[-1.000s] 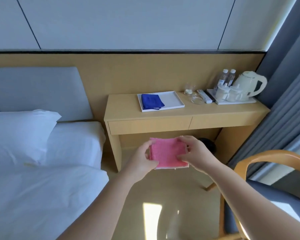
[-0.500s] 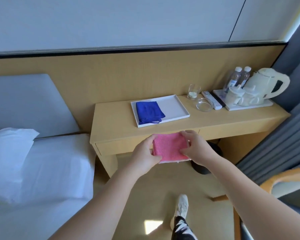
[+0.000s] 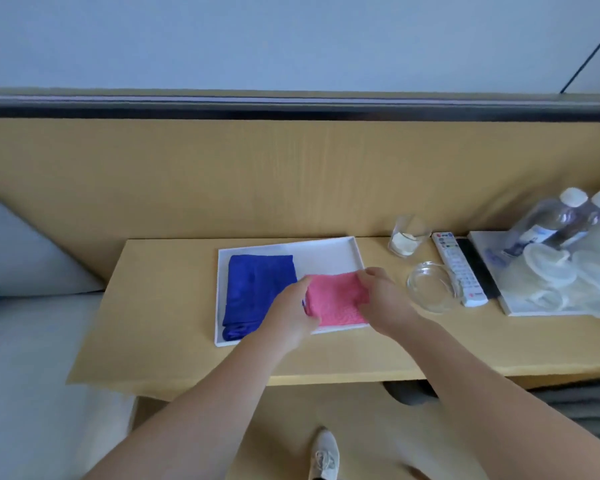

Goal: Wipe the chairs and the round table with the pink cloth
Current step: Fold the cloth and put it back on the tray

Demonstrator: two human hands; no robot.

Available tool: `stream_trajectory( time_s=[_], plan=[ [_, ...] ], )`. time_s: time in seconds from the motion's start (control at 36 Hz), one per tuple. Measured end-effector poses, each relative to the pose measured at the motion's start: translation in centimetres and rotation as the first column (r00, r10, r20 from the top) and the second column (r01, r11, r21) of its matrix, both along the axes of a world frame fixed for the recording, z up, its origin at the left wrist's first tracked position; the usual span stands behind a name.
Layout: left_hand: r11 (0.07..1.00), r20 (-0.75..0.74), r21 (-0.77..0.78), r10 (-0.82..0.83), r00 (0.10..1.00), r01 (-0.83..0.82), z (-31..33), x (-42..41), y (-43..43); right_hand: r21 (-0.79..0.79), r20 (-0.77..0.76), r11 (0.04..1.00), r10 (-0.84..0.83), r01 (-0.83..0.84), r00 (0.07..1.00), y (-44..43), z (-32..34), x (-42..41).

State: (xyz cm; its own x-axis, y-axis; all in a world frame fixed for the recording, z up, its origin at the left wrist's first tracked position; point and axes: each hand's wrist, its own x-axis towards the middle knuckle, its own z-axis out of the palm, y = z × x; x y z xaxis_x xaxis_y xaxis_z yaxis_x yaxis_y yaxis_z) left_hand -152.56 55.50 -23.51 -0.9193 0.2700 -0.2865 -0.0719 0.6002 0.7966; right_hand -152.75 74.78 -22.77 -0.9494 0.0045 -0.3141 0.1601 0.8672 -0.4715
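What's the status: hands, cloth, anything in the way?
Both on pink cloth: left hand grips its left side, right hand its right. Cloth folded, over right half of tray, beside blue cloth; contact unclear. Near right hand: glass bowl.

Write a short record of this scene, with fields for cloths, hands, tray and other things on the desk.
pink cloth: folded, over the right half of the tray, beside the blue cloth
blue cloth: folded, lies on the left half of the tray
left hand: holds the pink cloth's left edge
right hand: holds its right edge
tray: white, on the wooden desk
other things: glass, glass bowl, remote, water bottles to the right of the tray
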Motion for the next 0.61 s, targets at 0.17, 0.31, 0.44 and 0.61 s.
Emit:
stream_trajectory(
  time_s=[0.17, 0.31, 0.44, 0.61],
  plan=[
    [0.994, 0.035, -0.107, 0.016, 0.999, -0.012, -2.5, -4.5, 2.1, 0.083, 0.093, 0.992, 0.090, -0.098, 0.992, 1.0, -2.7, -5.6],
    [0.967, 0.095, -0.252, -0.010, 0.995, 0.034, -3.6, -6.1, 2.5, 0.123, 0.174, 0.978, 0.147, -0.169, 0.974, 1.0, -4.0, -7.4],
    [0.957, 0.052, -0.287, -0.012, 0.999, 0.027, -3.2, -6.9, 2.0, 0.174, 0.155, 0.971, 0.135, -0.161, 0.979, 1.1, -4.0, -8.1],
    [0.950, 0.017, -0.313, -0.009, 1.000, 0.014, -1.3, -7.9, 0.5, 0.191, 0.102, 0.976, 0.083, -0.102, 0.991, 0.4, -2.3, -8.7]
  ],
)
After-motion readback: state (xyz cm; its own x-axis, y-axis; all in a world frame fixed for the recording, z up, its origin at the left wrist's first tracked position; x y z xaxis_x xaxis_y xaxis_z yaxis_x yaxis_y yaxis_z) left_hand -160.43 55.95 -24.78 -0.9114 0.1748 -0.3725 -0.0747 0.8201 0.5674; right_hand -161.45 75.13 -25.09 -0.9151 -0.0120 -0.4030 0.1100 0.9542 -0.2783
